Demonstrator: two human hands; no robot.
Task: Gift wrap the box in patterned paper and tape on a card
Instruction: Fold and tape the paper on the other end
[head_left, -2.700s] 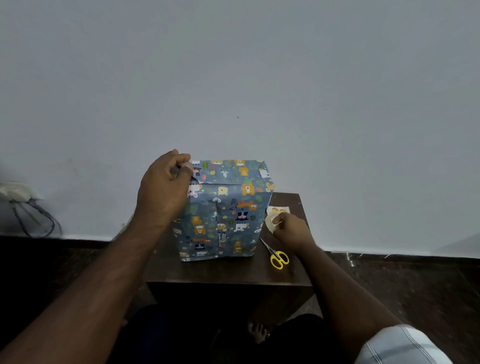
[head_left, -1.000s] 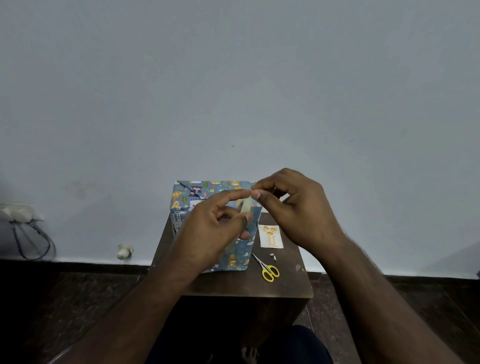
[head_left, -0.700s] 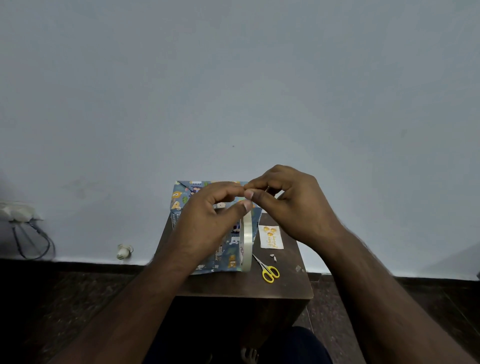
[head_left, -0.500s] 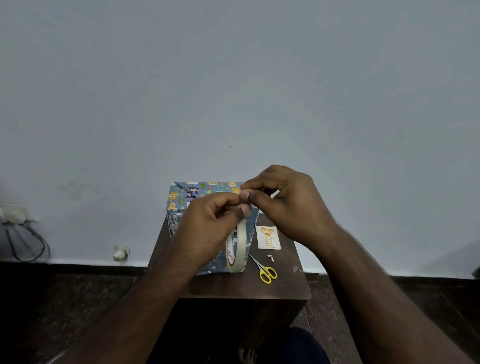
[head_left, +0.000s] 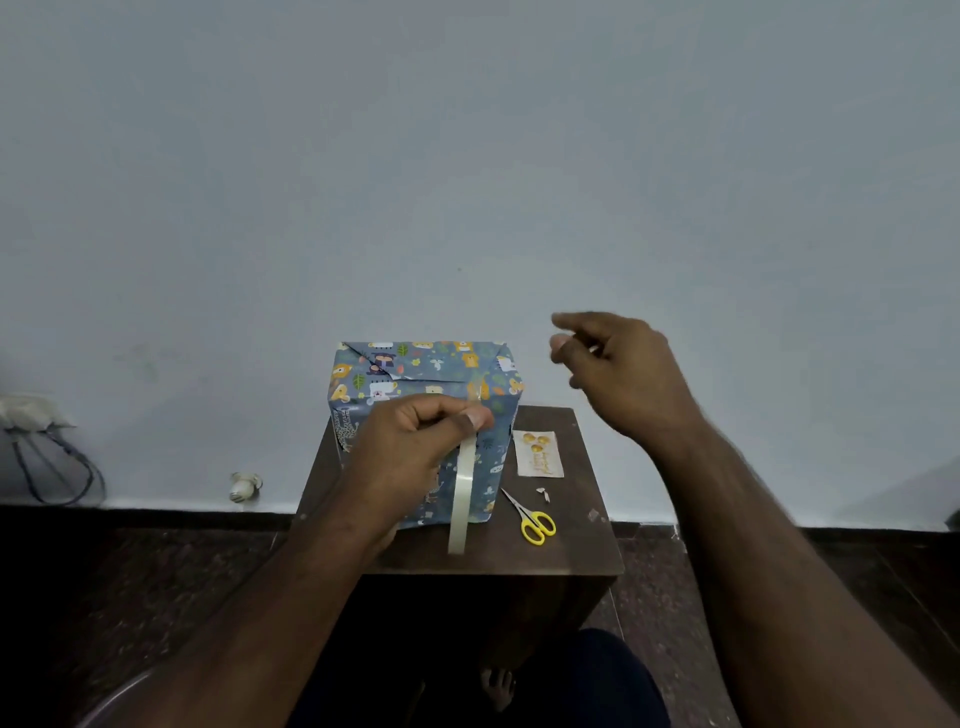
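The box (head_left: 415, 374), wrapped in blue paper with cartoon animals, stands on a small dark wooden table (head_left: 571, 551). My left hand (head_left: 410, 452) is in front of the box and pinches a roll of clear tape (head_left: 462, 493), which hangs edge-on below my fingers. A short clear strip rises from my thumb. My right hand (head_left: 623, 379) is raised to the right of the box, blurred, with fingers loosely curled; whether it holds tape is unclear. The small card (head_left: 537, 453) with orange marks lies flat on the table right of the box.
Yellow-handled scissors (head_left: 532, 522) lie on the table in front of the card, with a tiny scrap (head_left: 543, 493) beside them. A grey wall rises just behind the table. A power strip with cables (head_left: 31, 431) and a small white object (head_left: 244, 486) sit at the left by the floor.
My two hands were pinched together over the tape roll; now my right hand has swung up and away to the right. My left hand has dropped slightly, still holding the roll.
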